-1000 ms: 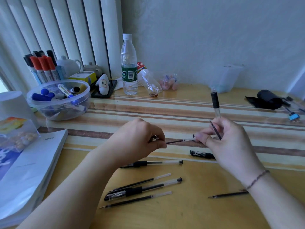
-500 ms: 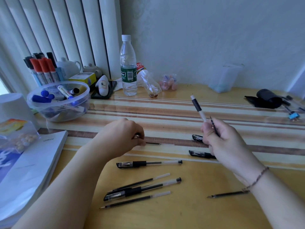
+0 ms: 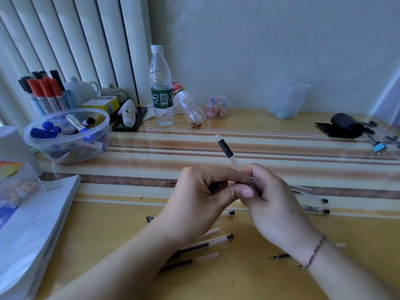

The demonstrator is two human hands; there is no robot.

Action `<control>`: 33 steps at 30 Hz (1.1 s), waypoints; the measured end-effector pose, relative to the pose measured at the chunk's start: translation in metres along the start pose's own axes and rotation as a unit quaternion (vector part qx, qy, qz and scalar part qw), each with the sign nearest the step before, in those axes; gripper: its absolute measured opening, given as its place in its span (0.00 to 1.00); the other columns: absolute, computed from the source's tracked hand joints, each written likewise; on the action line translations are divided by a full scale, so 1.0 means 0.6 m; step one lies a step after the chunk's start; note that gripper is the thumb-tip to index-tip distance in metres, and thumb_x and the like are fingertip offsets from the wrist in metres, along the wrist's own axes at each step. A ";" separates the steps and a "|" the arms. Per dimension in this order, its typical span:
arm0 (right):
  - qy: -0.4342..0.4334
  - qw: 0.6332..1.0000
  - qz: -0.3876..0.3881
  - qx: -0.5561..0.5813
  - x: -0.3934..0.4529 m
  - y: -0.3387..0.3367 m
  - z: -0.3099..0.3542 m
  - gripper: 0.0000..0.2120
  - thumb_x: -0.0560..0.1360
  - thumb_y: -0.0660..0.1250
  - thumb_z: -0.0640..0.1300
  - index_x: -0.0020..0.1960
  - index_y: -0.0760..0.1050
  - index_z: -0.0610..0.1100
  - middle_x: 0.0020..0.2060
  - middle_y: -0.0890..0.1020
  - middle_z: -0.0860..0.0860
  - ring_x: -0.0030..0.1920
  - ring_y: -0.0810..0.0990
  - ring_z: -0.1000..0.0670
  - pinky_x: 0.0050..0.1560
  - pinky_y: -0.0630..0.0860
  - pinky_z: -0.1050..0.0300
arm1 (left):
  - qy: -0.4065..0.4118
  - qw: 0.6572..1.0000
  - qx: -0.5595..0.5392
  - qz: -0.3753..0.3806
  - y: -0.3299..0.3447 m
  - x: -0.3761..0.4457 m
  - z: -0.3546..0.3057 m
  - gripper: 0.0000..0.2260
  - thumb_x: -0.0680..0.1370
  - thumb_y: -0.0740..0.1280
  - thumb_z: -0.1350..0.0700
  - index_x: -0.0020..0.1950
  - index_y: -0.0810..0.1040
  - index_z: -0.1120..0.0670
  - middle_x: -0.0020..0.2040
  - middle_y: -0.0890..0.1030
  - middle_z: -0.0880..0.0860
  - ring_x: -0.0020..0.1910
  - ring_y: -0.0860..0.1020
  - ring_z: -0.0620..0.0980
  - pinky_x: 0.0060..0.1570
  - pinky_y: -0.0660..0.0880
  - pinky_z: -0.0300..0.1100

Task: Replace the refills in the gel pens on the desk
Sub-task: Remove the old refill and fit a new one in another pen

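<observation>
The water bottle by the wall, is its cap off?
No, the water bottle stands upright with its white cap on.

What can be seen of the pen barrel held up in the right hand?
The pen barrel is a slim clear plastic tube with a black grip sleeve near its upper end and a pale open tip. It tilts up and away to the left above the striped desk mat. Its lower end disappears into the right hand, which grips it. The left hand meets that hand at the fingertips. Whether a refill sits inside cannot be told.
</observation>
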State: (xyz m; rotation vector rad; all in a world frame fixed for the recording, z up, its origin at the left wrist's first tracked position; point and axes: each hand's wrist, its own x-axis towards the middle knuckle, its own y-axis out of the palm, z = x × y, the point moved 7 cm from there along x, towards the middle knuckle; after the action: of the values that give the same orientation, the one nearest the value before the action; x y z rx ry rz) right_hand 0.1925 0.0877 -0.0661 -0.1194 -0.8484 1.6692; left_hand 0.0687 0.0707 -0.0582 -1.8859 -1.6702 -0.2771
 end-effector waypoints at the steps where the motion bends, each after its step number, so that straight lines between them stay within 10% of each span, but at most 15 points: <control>1: -0.002 1.000 0.001 0.006 -0.001 0.000 0.001 0.06 0.75 0.64 0.38 0.48 0.75 0.47 0.31 0.80 0.49 0.31 0.77 0.48 0.30 0.72 0.55 | 0.000 1.000 0.005 -0.004 0.002 -0.001 0.000 0.04 0.74 0.73 0.56 0.47 0.86 0.54 0.41 0.87 0.49 0.34 0.81 0.55 0.38 0.79 0.48; 9: -0.015 0.997 0.038 0.063 -0.009 0.013 0.017 0.11 0.77 0.61 0.38 0.43 0.75 0.53 0.29 0.78 0.58 0.29 0.75 0.58 0.30 0.68 0.69 | 0.061 0.998 0.032 0.011 0.003 -0.002 -0.024 0.04 0.76 0.71 0.57 0.44 0.85 0.57 0.36 0.84 0.55 0.34 0.81 0.58 0.34 0.76 0.52; 17: 0.040 0.994 0.022 0.097 0.005 0.001 -0.017 0.16 0.81 0.55 0.43 0.56 0.72 0.64 0.39 0.80 0.55 0.27 0.72 0.49 0.34 0.76 0.52 | -0.058 0.904 -0.286 -0.313 -0.158 0.023 0.042 0.11 0.81 0.63 0.55 0.40 0.77 0.53 0.21 0.64 0.45 0.24 0.59 0.44 0.33 0.56 0.42; 25: 0.000 0.989 0.072 0.132 -0.007 0.016 0.003 0.11 0.76 0.54 0.59 0.51 0.72 0.58 0.28 0.65 0.51 0.28 0.62 0.44 0.29 0.63 0.44 | -0.152 0.867 -0.367 -0.300 -0.125 0.022 0.073 0.18 0.82 0.61 0.56 0.32 0.75 0.51 0.20 0.61 0.45 0.22 0.58 0.44 0.27 0.60 0.36; 33: -0.055 0.988 0.064 0.133 -0.013 0.014 0.026 0.18 0.78 0.56 0.48 0.67 0.69 0.61 0.36 0.78 0.59 0.29 0.68 0.53 0.35 0.68 0.65 | -0.160 0.872 -0.376 -0.270 -0.108 0.023 0.073 0.09 0.81 0.62 0.57 0.41 0.75 0.55 0.20 0.62 0.45 0.20 0.59 0.43 0.27 0.60 0.36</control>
State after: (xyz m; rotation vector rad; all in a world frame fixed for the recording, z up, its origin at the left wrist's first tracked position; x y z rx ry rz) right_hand 0.1803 0.0734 -0.0623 0.1054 -0.7036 1.9087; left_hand -0.0007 0.1085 -0.0668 -1.9921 -2.5798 -1.0151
